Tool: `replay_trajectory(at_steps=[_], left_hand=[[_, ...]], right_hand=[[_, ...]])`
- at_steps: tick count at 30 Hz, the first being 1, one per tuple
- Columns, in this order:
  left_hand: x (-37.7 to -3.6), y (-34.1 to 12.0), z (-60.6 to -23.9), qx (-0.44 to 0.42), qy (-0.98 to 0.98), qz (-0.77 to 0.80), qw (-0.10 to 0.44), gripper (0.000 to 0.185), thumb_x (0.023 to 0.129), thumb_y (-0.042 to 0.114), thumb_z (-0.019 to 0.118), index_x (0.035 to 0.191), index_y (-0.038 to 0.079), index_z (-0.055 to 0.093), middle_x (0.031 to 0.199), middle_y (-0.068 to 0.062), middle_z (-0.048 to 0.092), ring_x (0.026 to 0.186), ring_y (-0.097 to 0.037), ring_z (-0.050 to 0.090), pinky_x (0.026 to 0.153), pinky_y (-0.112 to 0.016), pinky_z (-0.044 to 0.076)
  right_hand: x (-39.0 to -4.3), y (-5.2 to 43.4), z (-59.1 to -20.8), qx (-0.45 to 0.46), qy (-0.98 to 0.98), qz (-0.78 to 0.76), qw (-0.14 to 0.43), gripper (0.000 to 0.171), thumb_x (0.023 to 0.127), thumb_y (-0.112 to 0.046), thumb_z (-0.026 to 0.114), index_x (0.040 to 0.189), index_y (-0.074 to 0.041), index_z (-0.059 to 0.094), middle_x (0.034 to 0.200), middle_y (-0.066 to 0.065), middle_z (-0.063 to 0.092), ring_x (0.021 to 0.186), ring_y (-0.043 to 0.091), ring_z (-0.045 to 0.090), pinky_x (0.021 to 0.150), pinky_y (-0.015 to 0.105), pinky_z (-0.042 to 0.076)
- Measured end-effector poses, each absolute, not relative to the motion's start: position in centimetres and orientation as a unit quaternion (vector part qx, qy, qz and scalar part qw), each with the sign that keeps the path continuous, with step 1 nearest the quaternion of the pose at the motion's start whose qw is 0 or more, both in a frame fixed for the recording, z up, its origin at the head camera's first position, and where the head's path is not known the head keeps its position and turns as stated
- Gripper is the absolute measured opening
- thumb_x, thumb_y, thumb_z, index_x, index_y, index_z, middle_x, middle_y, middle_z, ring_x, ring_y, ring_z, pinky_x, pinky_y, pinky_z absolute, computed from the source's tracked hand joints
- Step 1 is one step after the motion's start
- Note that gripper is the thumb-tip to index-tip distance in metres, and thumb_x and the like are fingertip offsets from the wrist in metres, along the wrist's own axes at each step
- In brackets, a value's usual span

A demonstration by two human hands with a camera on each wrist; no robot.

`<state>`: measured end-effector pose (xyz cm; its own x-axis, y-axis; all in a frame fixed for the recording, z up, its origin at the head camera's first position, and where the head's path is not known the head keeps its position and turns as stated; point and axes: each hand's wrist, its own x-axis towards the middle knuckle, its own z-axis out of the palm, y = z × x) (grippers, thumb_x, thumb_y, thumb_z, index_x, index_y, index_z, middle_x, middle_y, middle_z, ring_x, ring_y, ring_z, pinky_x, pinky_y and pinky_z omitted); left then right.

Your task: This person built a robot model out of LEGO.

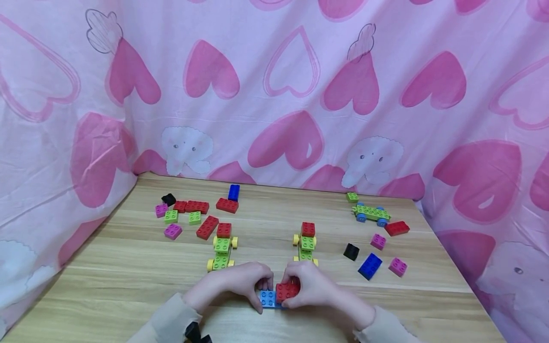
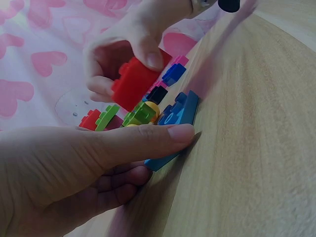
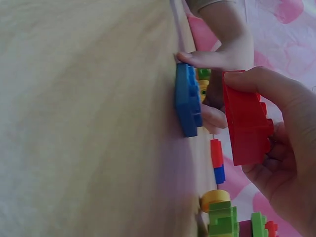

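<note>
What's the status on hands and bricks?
Left hand pins blue plate flat on table. Right hand grips red brick, held just above the plate, not seated. Nothing between them.

The bench is pale wood-grain laminate with a smooth, faintly satin face, the red brick and the flat blue plate are smooth, slightly glossy moulded plastic, and the heart-printed curtain behind is thin, matt, creased cloth.
</note>
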<state>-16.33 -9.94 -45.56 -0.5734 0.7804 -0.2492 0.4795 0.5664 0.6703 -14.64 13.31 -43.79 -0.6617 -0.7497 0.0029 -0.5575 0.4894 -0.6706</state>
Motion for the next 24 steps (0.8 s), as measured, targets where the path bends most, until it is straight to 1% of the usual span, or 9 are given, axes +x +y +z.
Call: replay_trajectory(at_steps=[10, 24], left_hand=[[-16.2, -9.9, -45.4, 0.367, 0.846, 0.274, 0.272, 0.034, 0.07, 0.025, 0.089, 0.093, 0.022, 0.065, 0.081, 0.016, 0.056, 0.073, 0.002, 0.049, 0.069, -0.015, 0.045], [-16.2, -9.9, -45.5, 0.369, 0.845, 0.277, 0.272, 0.035, 0.07, 0.025, 0.089, 0.094, 0.021, 0.064, 0.082, 0.015, 0.056, 0.073, 0.002, 0.049, 0.069, -0.015, 0.046]], right_hand=[[-14.5, 13.2, -44.6, -0.382, 0.856, -0.317, 0.143, 0.026, 0.07, -0.028, 0.087, 0.086, -0.02, 0.069, 0.079, -0.017, 0.055, 0.071, -0.005, 0.047, 0.057, 0.013, 0.043], [-14.2, 12.9, -45.1, -0.399, 0.857, -0.301, 0.128, 0.029, 0.068, -0.028, 0.088, 0.086, -0.017, 0.068, 0.081, -0.016, 0.055, 0.073, -0.005, 0.045, 0.062, 0.012, 0.041]])
